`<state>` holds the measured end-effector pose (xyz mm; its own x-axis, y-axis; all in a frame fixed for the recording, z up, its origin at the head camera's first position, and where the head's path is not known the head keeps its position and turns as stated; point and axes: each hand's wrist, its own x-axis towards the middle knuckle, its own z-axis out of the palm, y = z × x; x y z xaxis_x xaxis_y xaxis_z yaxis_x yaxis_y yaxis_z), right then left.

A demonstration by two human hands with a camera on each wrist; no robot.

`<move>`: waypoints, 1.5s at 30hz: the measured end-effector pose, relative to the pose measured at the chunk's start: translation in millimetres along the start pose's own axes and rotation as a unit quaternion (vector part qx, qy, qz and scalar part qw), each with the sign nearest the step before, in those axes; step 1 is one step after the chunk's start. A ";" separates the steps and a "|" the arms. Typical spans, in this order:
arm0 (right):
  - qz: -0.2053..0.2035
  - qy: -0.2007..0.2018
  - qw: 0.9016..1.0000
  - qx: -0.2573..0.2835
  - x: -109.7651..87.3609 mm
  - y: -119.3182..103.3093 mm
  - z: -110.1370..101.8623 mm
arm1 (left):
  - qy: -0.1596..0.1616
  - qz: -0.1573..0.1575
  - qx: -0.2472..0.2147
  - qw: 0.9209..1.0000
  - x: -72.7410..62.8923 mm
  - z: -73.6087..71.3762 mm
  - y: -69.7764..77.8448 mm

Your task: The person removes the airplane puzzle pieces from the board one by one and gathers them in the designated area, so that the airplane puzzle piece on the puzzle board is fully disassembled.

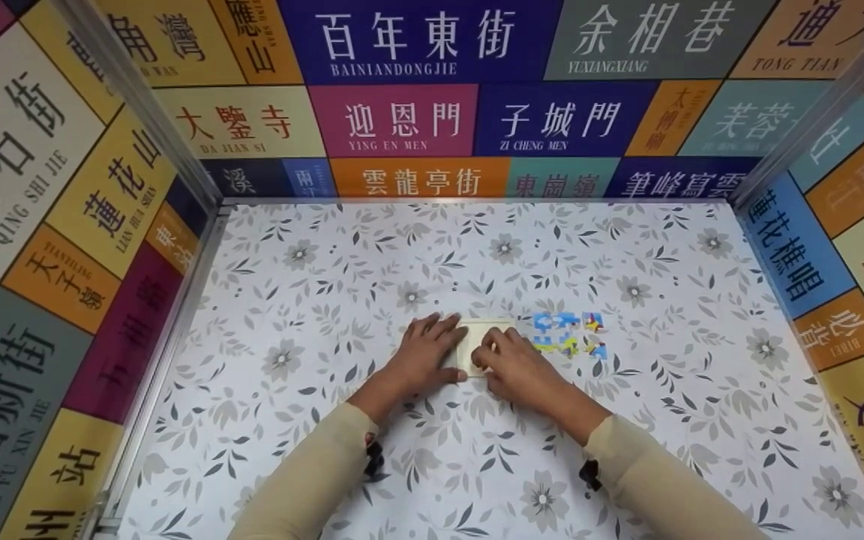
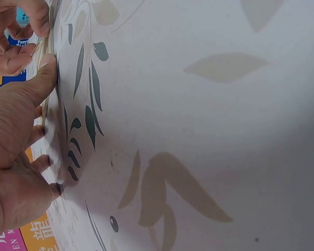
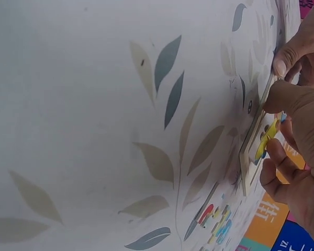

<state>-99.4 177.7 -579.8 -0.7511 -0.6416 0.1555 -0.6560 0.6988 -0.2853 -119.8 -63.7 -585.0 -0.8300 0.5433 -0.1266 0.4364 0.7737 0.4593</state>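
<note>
A small cream wooden puzzle tray (image 1: 469, 346) lies flat on the table between the two hands. My left hand (image 1: 428, 351) rests with spread, fairly straight fingers at the tray's left side, its thumb (image 2: 46, 73) on the near edge. Over the tray's right part, my right hand (image 1: 520, 365) has its fingers bent downward. In the right wrist view those fingers pinch a yellow and blue puzzle piece (image 3: 267, 138) at the tray's surface. The head view hides that piece behind the hand. Whether it lies fully in the tray, I cannot tell.
Several loose puzzle pieces (image 1: 571, 335), blue, yellow and red, lie in two rows just right of the tray. White floral paper covers the table (image 1: 327, 255). Panels with street-sign lettering (image 1: 402, 120) stand behind it and on both sides.
</note>
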 end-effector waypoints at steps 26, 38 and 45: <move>-0.013 0.032 0.999 -0.005 -0.2 0.3 4.1 | -0.002 -0.004 0.012 1.000 0.8 1.0 -0.8; -0.034 0.034 0.999 0.015 -4.4 7.8 5.1 | -0.001 -0.001 0.010 1.000 -0.2 1.0 -0.6; -0.037 0.029 0.999 0.002 -6.2 10.5 3.9 | -0.003 -0.008 0.000 1.000 0.3 1.2 0.3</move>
<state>-101.3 187.7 -587.4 -0.7043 -0.6714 0.2306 -0.7091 0.6497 -0.2740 -119.5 -62.9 -585.9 -0.8350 0.5322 -0.1395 0.4226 0.7828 0.4568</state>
